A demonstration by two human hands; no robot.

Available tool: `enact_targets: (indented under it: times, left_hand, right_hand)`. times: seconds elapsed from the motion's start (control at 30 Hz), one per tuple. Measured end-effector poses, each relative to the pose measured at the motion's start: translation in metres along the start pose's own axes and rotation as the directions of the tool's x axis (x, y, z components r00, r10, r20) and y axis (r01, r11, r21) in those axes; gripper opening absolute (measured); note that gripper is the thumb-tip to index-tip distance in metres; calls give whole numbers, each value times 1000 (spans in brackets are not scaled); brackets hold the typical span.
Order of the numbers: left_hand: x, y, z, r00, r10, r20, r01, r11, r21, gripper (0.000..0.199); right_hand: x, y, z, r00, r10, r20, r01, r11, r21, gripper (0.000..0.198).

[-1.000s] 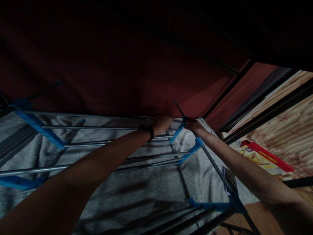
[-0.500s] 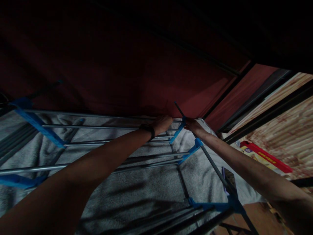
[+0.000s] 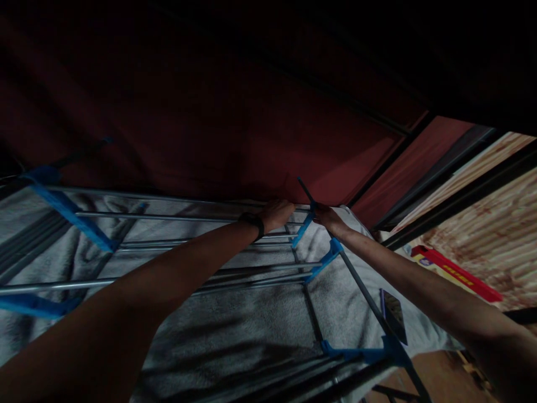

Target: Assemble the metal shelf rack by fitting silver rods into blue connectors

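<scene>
Far edge: along the foot of a dark red panel (image 3: 268, 151), close behind the rearmost bar; little room beyond.
Right edge: past the side pole, a strip of gray blanket (image 3: 350, 316) down to the brown floor (image 3: 434, 372).
Left edge: crowded, with dark loose tubes (image 3: 31, 246) lying on the blanket beside a blue bracket.
Open room: mostly the stretch of blanket below the middle bars, striped with shadow; some more between the blue joints and the side pole.
Rack (image 3: 326, 261): on the blanket, spanning nearly the whole width from left to right; built of gray metal tubes and blue plastic brackets, partly hidden under the left forearm.
Phone (image 3: 393, 316): flat on the blanket, just outside the side pole, near the right forearm.
Red and yellow box (image 3: 459, 273): well right of the rack, by a corrugated sheet (image 3: 495, 235).
Left hand (image 3: 277, 214): curled over the rear tubes just left of the far blue bracket, apparently grasping them; hidden at the fingertips; dark band (image 3: 252, 224) around the wrist.
Right hand (image 3: 330, 220): partly bent, touching the far bracket's upper end; too dark to tell whether gripping.
</scene>
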State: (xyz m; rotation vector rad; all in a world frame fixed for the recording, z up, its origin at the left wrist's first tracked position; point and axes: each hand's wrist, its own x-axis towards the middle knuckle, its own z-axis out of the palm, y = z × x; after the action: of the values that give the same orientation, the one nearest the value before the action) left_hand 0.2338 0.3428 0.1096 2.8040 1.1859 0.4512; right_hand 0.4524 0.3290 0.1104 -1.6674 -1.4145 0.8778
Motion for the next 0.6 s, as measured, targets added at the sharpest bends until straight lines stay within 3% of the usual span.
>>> enact_targets:
  times: [0.27,0.4,0.5,0.6]
  left_hand:
    - [3,-4,2,1000,-22,13,23,998,-52,28]
    - [-4,0,-5,999,28,20,-27,997,-69,32]
    - [-19,-3,-26,996,84,-21,-85,996,-22,35]
    - [-44,-29,-67,995,64,-71,-59,996,68,39]
  right_hand:
    - [-9,-2,0,1000,14,-19,-13,999,53,10]
    - [-12,0,-3,1000,-7,15,7,999,37,16]
    - [-10,5,-7,998,-53,30,52,998,21,20]
    - [-7,9,-8,996,-87,33,87,996,4,18]
